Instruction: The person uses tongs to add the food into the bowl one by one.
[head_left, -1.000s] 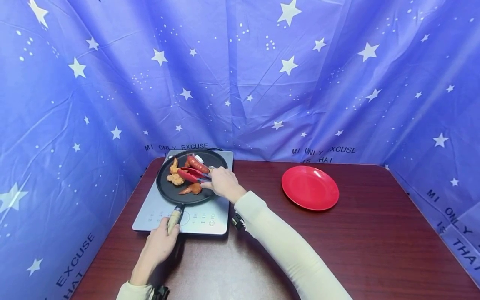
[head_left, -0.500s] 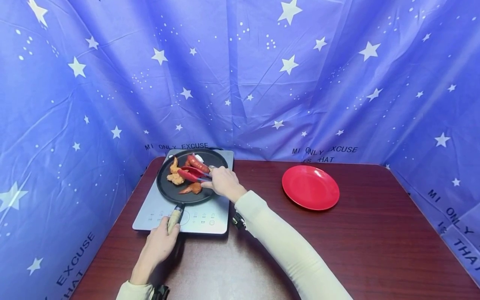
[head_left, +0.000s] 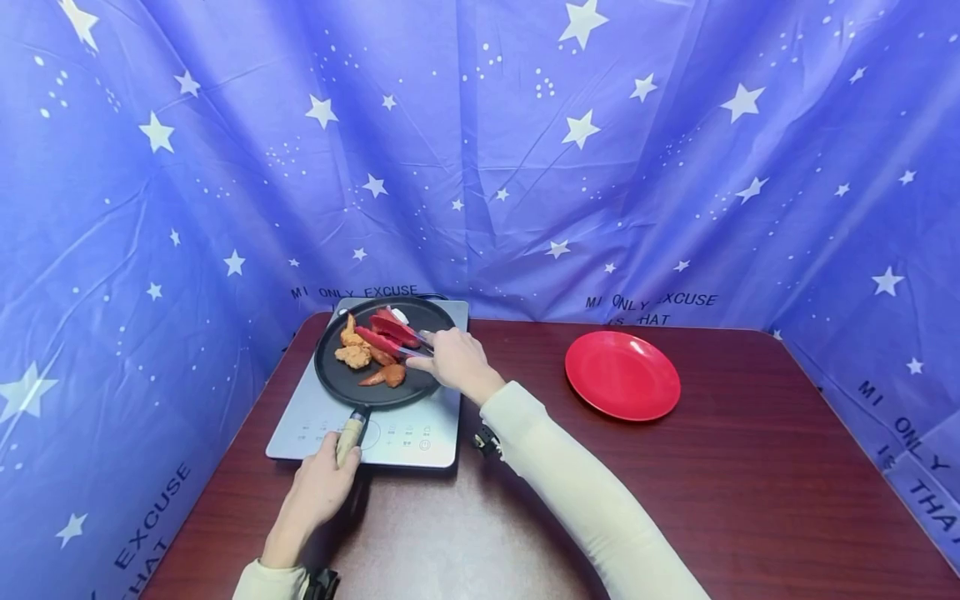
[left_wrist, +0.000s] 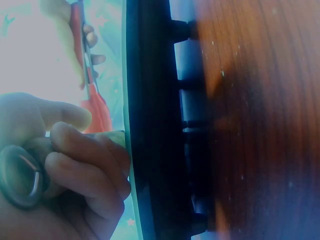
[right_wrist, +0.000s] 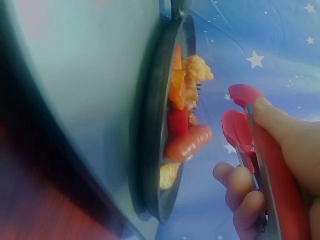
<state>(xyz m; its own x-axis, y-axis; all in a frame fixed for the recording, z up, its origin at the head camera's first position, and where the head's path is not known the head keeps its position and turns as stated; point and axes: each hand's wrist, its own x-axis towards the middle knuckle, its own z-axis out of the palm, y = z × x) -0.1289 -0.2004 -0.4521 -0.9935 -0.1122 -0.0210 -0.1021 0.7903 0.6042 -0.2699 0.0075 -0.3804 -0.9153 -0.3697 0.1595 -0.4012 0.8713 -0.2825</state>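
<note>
My left hand (head_left: 324, 483) grips the pale handle (head_left: 349, 442) of a round black frying pan (head_left: 412, 396). My right hand (head_left: 459, 362) holds a pair of tongs (right_wrist: 277, 175) with red tips, over the pan. The tongs' tips stand apart with nothing between them in the right wrist view. A sausage (right_wrist: 189, 144) lies in the pan, largely covered by the tongs in the head view. Fried chicken pieces (head_left: 352, 357) sit at the pan's left, and a brown chicken wing (head_left: 392, 377) lies toward the handle. A whitish piece (head_left: 401, 316) is at the back.
The pan stands on a silver induction cooker (head_left: 300, 442) at the table's back left. A red plate (head_left: 621, 375) rests on the dark wooden table (head_left: 720, 492) to the right. A blue star-patterned curtain (head_left: 510, 233) surrounds the table's back and sides.
My right hand has shifted slightly right, and the tongs' tips have spread, now covering the sausage. Another brown piece shows below them. My left hand and the pan have stayed in place.
</note>
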